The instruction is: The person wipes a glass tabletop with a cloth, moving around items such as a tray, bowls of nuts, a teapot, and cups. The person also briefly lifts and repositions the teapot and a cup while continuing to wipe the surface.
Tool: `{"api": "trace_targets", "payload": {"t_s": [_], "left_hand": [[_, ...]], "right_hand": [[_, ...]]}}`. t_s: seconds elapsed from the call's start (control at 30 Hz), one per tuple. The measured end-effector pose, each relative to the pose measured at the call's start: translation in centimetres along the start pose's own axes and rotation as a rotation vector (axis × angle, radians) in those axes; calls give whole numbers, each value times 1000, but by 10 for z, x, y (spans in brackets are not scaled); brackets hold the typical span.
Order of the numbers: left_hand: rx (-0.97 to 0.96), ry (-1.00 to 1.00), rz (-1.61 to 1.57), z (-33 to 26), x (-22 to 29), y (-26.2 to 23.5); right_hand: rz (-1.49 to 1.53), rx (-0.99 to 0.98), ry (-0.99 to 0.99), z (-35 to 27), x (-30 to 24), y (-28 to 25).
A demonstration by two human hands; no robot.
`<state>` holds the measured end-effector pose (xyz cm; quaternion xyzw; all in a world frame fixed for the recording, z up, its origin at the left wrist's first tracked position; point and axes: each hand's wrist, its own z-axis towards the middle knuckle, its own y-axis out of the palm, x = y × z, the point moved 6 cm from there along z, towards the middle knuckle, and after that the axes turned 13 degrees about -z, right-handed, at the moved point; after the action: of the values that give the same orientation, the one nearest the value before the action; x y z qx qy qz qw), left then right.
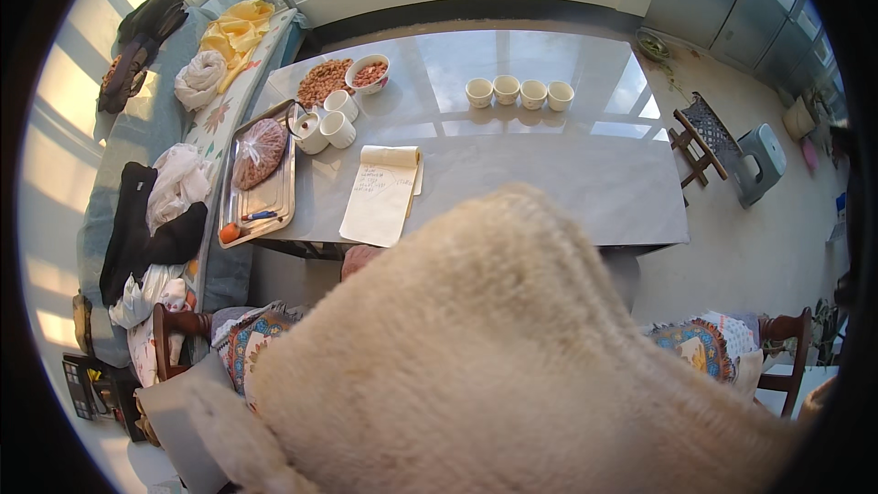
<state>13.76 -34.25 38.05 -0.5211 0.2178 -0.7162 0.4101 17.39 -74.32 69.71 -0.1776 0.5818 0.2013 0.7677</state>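
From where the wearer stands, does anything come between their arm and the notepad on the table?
Yes. The fluffy cream sleeve fills the lower view; no hand shows. The notepad lies at the near table edge just beyond the sleeve, with bare tabletop around it. The tray and white cups sit left, aside.

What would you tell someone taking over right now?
Hands: neither shows; a fuzzy cream sleeve fills the lower view.
Table: four cups in a row at the far side, empty as far as I can tell. Three mugs, a bowl and a pile of nuts at the left. Notepad near the front edge. Tray holds a bag.
Done: things laid out.
Left: cannot tell.
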Motion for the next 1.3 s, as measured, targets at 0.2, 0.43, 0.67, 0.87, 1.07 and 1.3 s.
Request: {"api": "trace_targets", "payload": {"t_s": [0.2,0.43,0.67,0.87,1.07,1.3], "left_hand": [[-110,-134,-8,-2,-13,0],[11,-7,5,0,-6,-6],[-1,-31,-26,0,-1,0],[25,-8,16,0,-3,-7],[-11,-42,14,0,-7,-3],[12,-29,-12,-2,-11,0]], "right_hand": [[-199,-234,-111,17,0,32],[-380,-411,-325,29,-6,66],[-474,-492,-489,33,-11,88],[-529,-529,-600,36,-21,101],[-556,-537,-712,33,-27,112],[-567,-540,-767,30,-28,113]]}}
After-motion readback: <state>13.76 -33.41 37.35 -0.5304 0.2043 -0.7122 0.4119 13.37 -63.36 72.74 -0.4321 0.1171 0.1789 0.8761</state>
